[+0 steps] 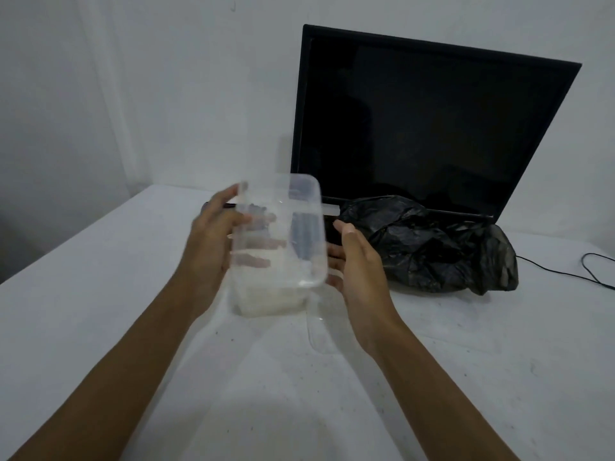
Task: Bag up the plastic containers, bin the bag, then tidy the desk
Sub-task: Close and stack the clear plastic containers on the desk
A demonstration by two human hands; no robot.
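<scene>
Plastic container (278, 234) gripped upright in left hand (213, 234), black bag (429, 244) just right, beyond empty, spread right hand (357, 261).

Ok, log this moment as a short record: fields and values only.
left hand: grips clear plastic container, lifted off the desk
right hand: open, beside the container; contact unclear
under container: more clear containers, blurred
black bag: crumpled on white desk, right of the hands
monitor: dark, behind the bag
cable: far right
</scene>
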